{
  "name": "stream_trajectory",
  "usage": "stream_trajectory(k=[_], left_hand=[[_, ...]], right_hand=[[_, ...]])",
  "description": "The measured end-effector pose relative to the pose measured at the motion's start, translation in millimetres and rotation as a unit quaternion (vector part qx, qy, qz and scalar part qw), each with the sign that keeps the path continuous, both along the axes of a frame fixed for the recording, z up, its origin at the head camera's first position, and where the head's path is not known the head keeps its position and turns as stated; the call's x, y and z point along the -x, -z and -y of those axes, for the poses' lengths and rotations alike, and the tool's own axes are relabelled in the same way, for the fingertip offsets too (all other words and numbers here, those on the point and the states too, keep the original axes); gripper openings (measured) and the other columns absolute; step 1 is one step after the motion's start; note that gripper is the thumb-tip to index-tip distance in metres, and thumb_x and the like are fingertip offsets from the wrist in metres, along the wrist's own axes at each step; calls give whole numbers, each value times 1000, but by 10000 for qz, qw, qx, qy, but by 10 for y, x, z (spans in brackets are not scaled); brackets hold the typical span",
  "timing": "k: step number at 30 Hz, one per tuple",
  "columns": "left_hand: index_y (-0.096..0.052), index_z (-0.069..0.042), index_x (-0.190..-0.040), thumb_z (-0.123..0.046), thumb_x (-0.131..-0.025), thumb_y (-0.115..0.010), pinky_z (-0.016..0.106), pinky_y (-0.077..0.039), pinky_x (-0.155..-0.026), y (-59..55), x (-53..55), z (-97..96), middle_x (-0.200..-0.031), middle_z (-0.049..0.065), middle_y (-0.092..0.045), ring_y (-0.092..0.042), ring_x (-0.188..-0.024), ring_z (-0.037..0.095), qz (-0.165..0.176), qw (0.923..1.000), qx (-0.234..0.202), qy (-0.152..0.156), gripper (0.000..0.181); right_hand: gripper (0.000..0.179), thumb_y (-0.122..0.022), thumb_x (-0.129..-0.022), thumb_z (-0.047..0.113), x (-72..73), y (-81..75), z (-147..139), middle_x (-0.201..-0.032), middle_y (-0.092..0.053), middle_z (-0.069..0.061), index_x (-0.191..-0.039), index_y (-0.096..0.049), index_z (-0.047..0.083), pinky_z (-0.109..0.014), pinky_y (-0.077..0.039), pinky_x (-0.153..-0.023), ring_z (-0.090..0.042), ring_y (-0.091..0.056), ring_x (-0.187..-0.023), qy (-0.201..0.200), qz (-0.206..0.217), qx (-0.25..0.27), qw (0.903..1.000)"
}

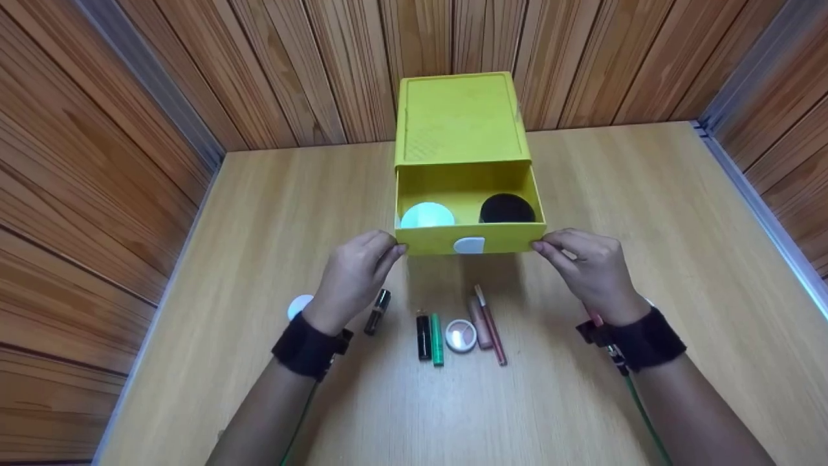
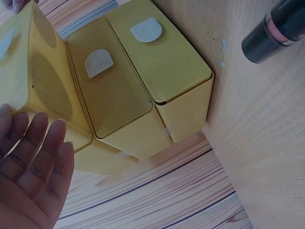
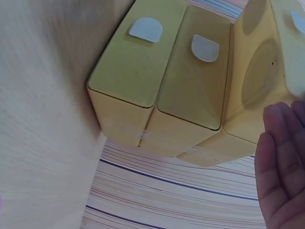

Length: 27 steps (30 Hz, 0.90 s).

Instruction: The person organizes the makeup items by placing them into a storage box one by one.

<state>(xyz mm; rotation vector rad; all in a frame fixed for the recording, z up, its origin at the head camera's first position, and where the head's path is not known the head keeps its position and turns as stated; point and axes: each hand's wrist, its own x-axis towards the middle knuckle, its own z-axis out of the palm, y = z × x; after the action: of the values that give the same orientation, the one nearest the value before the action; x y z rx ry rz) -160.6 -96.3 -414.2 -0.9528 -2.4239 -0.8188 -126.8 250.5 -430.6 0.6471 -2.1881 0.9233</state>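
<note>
Wood-grain panels (image 1: 259,77) rise behind the pale worktop (image 1: 647,194), and before them stands a yellow cabinet (image 1: 463,120) with its top drawer (image 1: 433,243) jutting out toward me. My left hand (image 1: 354,278) pinches the drawer's left front corner and my right hand (image 1: 592,275) its right front corner, the fingers of each closed narrowly on the edge; I judge that two matching holds stop it skewing in its slot. Midway along the drawer's front sits a white tab (image 1: 469,245), untouched by me. Just inside the drawer's front wall a pale round item (image 1: 427,215) lies to the left and a dark round item (image 1: 507,209) to the right, well apart. Nearer me than the drawer, a black tube (image 1: 424,336), a green tube (image 1: 437,340), a round compact (image 1: 460,336), a pink tube (image 1: 479,320) and a slim stick (image 1: 493,333) lie grouped, probably for easy reach. The drawer itself spans directly between my fingers, touching them at both front corners.
</note>
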Motion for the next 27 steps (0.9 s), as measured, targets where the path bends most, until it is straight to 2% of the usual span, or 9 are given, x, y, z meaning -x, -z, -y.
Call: stream_trajectory(k=[2, 5, 11, 16, 19, 27], left_hand=[[-70, -8, -93, -24, -99, -60, 17, -45, -56, -15, 13, -4, -78, -5, -58, -49, -63, 7, -14, 10000, -11, 3, 20], [-70, -9, -92, -26, -100, -59, 17, -43, -54, -34, 36, -10, -76, -6, -55, -47, -62, 7, 6, 10000, 36, -33, 22], [-69, -9, -91, -26, -100, -58, 20, -41, -52, -49, 116, -17, -73, -5, -53, -45, -61, 7, 69, 9998, 126, -128, 22], [-66, -8, -85, -24, -100, -58, 21, -40, -51, -65, 215, -35, -72, -3, -54, -45, -59, 8, -16, 9998, 181, -124, 23], [-66, -8, -85, -23, -100, -58, 21, -41, -51, -71, 274, -50, -73, -3, -55, -46, -59, 8, -52, 9995, 259, -154, 23], [-66, -8, -85, -25, -100, -58, 22, -44, -53, -62, 426, -100, -73, -2, -57, -48, -59, 9, 132, 9990, 284, -327, 24]], right_hand=[[3, -78, -81, 4, 17, -17, 0, -81, -73, -4, -84, -76, 3, -6, -45, -78, -22, -70, -72, 25, -75, -41, 10000], [8, -76, -86, 11, 38, -26, 4, -80, -73, -4, -83, -76, 4, -5, -45, -77, -22, -70, -71, 52, -136, -71, 9999], [9, -75, -87, 12, 94, -16, 20, -79, -72, -4, -83, -76, 4, -5, -44, -72, -21, -69, -69, 174, -184, -107, 9996], [6, -77, -84, 9, 169, -32, 39, -79, -73, -5, -84, -76, 3, -21, -51, -62, -20, -69, -68, 358, -184, -244, 9989], [4, -79, -81, 5, 210, -49, 53, -79, -73, -4, -83, -76, 4, -29, -50, -56, -19, -69, -68, 445, -191, -298, 9984], [4, -79, -81, 4, 369, -86, 54, -77, -72, -5, -83, -76, 2, -20, -45, -55, -15, -66, -63, 654, -136, -391, 9970]])
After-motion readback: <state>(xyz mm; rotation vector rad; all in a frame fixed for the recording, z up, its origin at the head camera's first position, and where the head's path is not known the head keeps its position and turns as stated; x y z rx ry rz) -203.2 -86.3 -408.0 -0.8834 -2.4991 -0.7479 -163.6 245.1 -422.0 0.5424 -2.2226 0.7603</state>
